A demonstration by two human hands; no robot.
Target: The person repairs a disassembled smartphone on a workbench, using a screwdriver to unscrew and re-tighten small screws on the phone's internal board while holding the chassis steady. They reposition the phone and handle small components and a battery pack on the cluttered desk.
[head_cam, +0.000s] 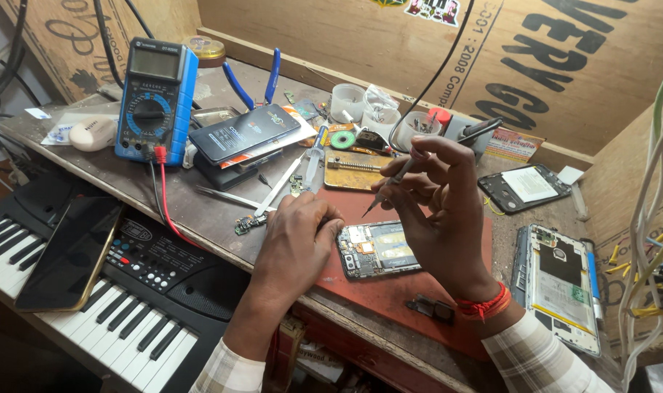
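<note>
An opened phone point(376, 249) with its circuit board bare lies on a red mat point(390, 291) at the bench's front. My left hand point(296, 233) rests on the mat with its fingers curled against the phone's left end. My right hand point(437, 207) hovers over the phone's right side, pinching a thin screwdriver point(391, 182) whose tip points down toward the board. A red thread band circles my right wrist.
A blue multimeter point(155, 98) with red and black leads stands at the left, beside stacked phones point(243, 135). Tweezers point(233, 196), blue pliers point(253, 80) and small cups point(360, 102) lie behind. Two more opened phones point(557, 284) point(524, 187) lie at the right. A keyboard point(113, 291) sits below.
</note>
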